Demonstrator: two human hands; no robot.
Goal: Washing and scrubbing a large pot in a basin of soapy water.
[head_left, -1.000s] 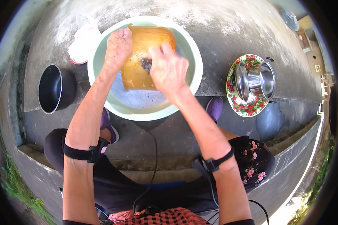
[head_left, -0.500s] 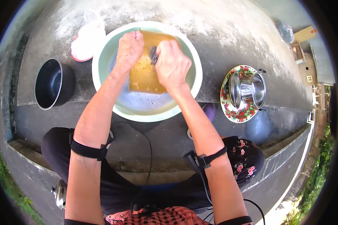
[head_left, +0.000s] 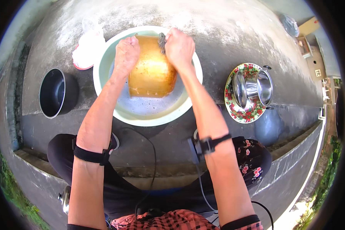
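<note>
A pale green basin (head_left: 145, 121) holds sudsy water (head_left: 142, 107). In it a golden-brown metal pot (head_left: 151, 71) rests tilted, its curved, stained side facing up; its mouth is hidden. My left hand (head_left: 127, 55) is closed on the pot's upper left edge, the fingers curled out of sight. My right hand (head_left: 179, 48) grips a dark grey wire scourer (head_left: 162, 43) against the pot's upper right part.
To the left stands a dark cooking pot (head_left: 58, 93); behind it lies a white plastic bag (head_left: 89, 49) over something red-rimmed. On the right, a floral tray (head_left: 230, 90) bears a shiny steel pot (head_left: 264, 87) and a lid (head_left: 239, 89). A cable (head_left: 155, 153) hangs between my knees.
My right hand has moved the scourer up and slightly right across the pot. The pot's curved side now shows more, and my left hand sits a little lower on its edge.
</note>
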